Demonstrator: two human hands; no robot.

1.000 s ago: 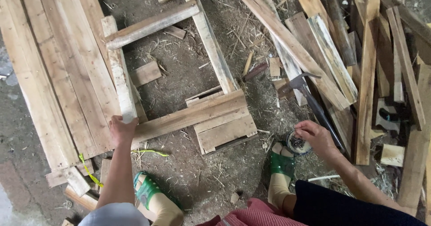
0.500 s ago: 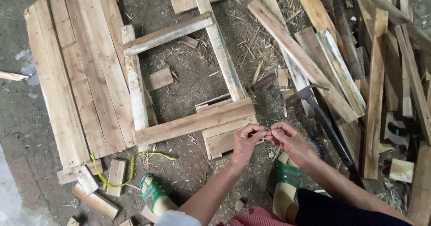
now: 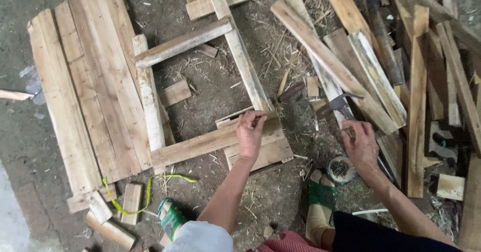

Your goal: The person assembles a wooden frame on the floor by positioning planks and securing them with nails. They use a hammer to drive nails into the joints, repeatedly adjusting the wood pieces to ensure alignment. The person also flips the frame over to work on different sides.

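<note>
The pale wooden cross slat [image 3: 210,143] of the rough frame lies on the dirt floor [image 3: 260,202] straight ahead of us, its long axis running from lower left up to the right, where it meets the upright weathered slat [image 3: 243,61] near a small stack of short boards [image 3: 260,152]. Our left hand [image 3: 250,132] sits right on that joint, fingers drawn together as if pinching something small against the wood; we cannot tell what it is, since it is too small to make out. Our right hand [image 3: 359,147] is well apart to the right, fingers curled around the handle of a dark metal claw hammer [image 3: 340,104], whose head points up and left, toward the joint. So the left hand is the nearer one to the slat, touching it, while the hammer hand lies off its right end, with bare floor and straw between. Just below the right hand stands a small round tin of nails [image 3: 341,169], beside our green sandal [image 3: 320,194]. A panel of joined pale planks [image 3: 85,96] lies at the left of the frame, and loose timber offcuts [image 3: 416,81] are heaped at the right.
</note>
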